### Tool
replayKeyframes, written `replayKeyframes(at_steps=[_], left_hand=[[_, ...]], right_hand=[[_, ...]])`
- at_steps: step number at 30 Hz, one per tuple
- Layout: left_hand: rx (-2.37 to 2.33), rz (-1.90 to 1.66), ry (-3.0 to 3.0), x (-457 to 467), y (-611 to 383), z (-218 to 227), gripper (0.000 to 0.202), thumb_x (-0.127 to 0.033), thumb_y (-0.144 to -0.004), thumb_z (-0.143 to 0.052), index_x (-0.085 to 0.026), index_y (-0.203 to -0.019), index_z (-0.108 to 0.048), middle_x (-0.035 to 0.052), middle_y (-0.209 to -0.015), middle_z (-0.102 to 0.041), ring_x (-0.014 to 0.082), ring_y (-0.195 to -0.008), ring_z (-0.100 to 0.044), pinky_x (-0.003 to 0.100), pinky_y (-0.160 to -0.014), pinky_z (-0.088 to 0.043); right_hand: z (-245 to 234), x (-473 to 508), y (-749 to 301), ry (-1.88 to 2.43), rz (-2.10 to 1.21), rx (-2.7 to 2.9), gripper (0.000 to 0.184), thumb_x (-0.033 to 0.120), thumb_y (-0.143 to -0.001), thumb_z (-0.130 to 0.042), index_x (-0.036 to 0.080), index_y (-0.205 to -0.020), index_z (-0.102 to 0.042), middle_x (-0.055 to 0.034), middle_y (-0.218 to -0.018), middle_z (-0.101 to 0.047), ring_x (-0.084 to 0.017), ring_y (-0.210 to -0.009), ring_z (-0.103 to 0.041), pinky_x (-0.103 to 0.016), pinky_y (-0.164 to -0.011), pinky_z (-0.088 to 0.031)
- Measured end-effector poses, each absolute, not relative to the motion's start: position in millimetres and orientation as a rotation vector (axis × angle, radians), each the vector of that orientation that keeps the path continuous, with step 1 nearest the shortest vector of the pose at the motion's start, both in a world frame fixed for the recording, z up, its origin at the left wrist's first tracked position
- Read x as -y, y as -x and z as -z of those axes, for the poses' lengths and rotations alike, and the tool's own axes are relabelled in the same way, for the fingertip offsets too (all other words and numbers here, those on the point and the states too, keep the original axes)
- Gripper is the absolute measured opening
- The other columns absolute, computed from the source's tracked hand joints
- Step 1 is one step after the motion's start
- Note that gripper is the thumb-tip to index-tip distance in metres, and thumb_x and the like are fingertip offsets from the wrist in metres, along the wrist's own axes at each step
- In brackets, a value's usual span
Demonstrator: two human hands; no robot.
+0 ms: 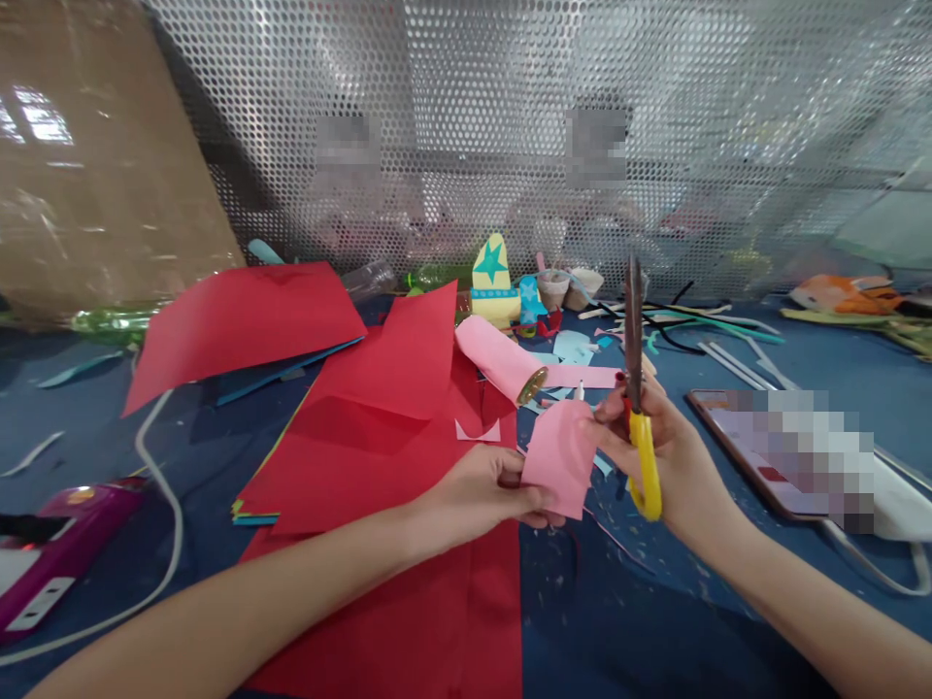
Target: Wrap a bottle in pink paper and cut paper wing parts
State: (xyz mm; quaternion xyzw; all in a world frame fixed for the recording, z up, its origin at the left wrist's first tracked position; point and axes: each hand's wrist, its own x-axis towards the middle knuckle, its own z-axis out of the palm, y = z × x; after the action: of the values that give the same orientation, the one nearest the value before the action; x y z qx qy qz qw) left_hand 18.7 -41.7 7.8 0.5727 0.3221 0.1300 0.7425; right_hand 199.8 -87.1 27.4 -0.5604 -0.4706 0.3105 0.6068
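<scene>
A pink paper piece point(559, 458) with a rounded top is stretched between both hands. My left hand point(489, 490) pinches its lower left corner. At its upper right edge, the thumb and fingertips of my right hand point(666, 442) grip it. That same hand also carries a pair of scissors point(645, 456) with yellow handles, blades pointing up and apparently closed. Just behind the paper lies a pink-wrapped tube point(499, 357), tilted, with a round end facing me. Red sheets point(379, 456) spread out under my left forearm, and a small pink offcut point(478, 431) rests on them.
A phone point(757, 447) with a white cable lies at the right. At the left are a purple power strip point(73, 544) and a raised red sheet point(248, 330). A yellow star-decorated paper craft point(495, 282), cups point(568, 288) and paper scraps stand before a perforated metal panel point(466, 126).
</scene>
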Motion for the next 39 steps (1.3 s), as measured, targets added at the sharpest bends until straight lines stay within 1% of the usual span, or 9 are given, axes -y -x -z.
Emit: replayKeyframes(at_steps=[6, 9, 11, 15, 20, 26, 30, 34, 39], left_hand=[[-0.717, -0.639, -1.182, 47, -19, -12, 0.029, -0.041, -0.07, -0.077, -0.016, -0.084, -0.075, 0.005, -0.082, -0.076, 0.0163, -0.076, -0.07, 0.025, -0.07, -0.055], [-0.726, -0.744, -1.145, 50, -20, -12, 0.031, -0.045, -0.066, -0.08, -0.015, -0.068, -0.072, 0.0001, -0.066, -0.07, 0.0112, -0.062, -0.064, 0.023, -0.067, -0.054], [-0.697, -0.77, -1.139, 52, -20, -13, 0.033, -0.047, -0.065, -0.08, -0.015, -0.065, -0.07, -0.0013, -0.063, -0.068, 0.0094, -0.059, -0.061, 0.023, -0.066, -0.054], [-0.686, -0.763, -1.137, 57, -19, -17, 0.032, -0.046, -0.068, -0.078, -0.015, -0.074, -0.072, 0.0011, -0.072, -0.071, 0.012, -0.067, -0.064, 0.024, -0.068, -0.054], [-0.706, -0.762, -1.151, 58, -18, -20, 0.032, -0.047, -0.069, -0.077, -0.015, -0.074, -0.072, 0.0032, -0.076, -0.072, 0.0149, -0.071, -0.066, 0.027, -0.071, -0.055], [-0.802, -0.753, -1.132, 57, -19, -13, 0.034, -0.047, -0.066, -0.078, -0.014, -0.073, -0.071, 0.0036, -0.075, -0.073, 0.0168, -0.074, -0.068, 0.029, -0.073, -0.056], [-0.822, -0.729, -1.147, 55, -18, -10, 0.034, -0.047, -0.067, -0.078, -0.014, -0.075, -0.072, 0.0049, -0.078, -0.074, 0.0181, -0.075, -0.069, 0.031, -0.074, -0.056], [-0.806, -0.716, -1.146, 53, -18, -10, 0.036, -0.048, -0.066, -0.078, -0.014, -0.077, -0.073, 0.0058, -0.082, -0.075, 0.0188, -0.077, -0.069, 0.03, -0.074, -0.056], [-0.806, -0.702, -1.14, 53, -19, -14, 0.037, -0.048, -0.065, -0.079, -0.014, -0.074, -0.072, 0.0055, -0.08, -0.075, 0.0182, -0.075, -0.069, 0.03, -0.075, -0.056]], right_hand=[[-32, 97, -191, 1.238, -0.966, 1.091, 0.047, 0.051, -0.064, -0.08, 0.025, -0.076, -0.044, 0.0063, -0.07, -0.053, -0.006, -0.044, -0.035, -0.023, -0.042, -0.034], [-23, 102, -187, 1.251, -1.05, 1.162, 0.048, 0.04, -0.057, -0.086, 0.024, -0.08, -0.047, 0.0061, -0.072, -0.052, -0.008, -0.053, -0.043, -0.022, -0.048, -0.04], [-17, 103, -185, 1.275, -1.045, 1.177, 0.048, 0.034, -0.057, -0.086, 0.025, -0.083, -0.047, 0.0068, -0.071, -0.05, -0.009, -0.056, -0.045, -0.022, -0.051, -0.042], [-11, 102, -181, 1.306, -0.973, 1.159, 0.047, 0.033, -0.056, -0.085, 0.025, -0.083, -0.047, 0.007, -0.071, -0.05, -0.011, -0.057, -0.047, -0.023, -0.052, -0.044], [-14, 103, -179, 1.317, -0.941, 1.169, 0.04, 0.033, -0.061, -0.082, 0.025, -0.083, -0.049, 0.0062, -0.071, -0.05, -0.011, -0.058, -0.046, -0.022, -0.052, -0.043], [-24, 102, -176, 1.362, -0.953, 1.16, 0.043, 0.041, -0.057, -0.083, 0.024, -0.076, -0.048, 0.0071, -0.064, -0.048, -0.01, -0.054, -0.043, -0.022, -0.049, -0.043], [-23, 100, -176, 1.354, -0.986, 1.155, 0.044, 0.045, -0.058, -0.082, 0.023, -0.079, -0.049, 0.0066, -0.064, -0.049, -0.011, -0.054, -0.042, -0.023, -0.051, -0.043], [-21, 99, -176, 1.346, -1.034, 1.102, 0.05, 0.046, -0.054, -0.084, 0.023, -0.085, -0.052, 0.0055, -0.067, -0.053, -0.012, -0.058, -0.047, -0.025, -0.056, -0.046], [-21, 97, -177, 1.337, -1.049, 1.066, 0.051, 0.047, -0.048, -0.087, 0.023, -0.079, -0.053, 0.0062, -0.065, -0.052, -0.011, -0.058, -0.046, -0.025, -0.056, -0.046]])
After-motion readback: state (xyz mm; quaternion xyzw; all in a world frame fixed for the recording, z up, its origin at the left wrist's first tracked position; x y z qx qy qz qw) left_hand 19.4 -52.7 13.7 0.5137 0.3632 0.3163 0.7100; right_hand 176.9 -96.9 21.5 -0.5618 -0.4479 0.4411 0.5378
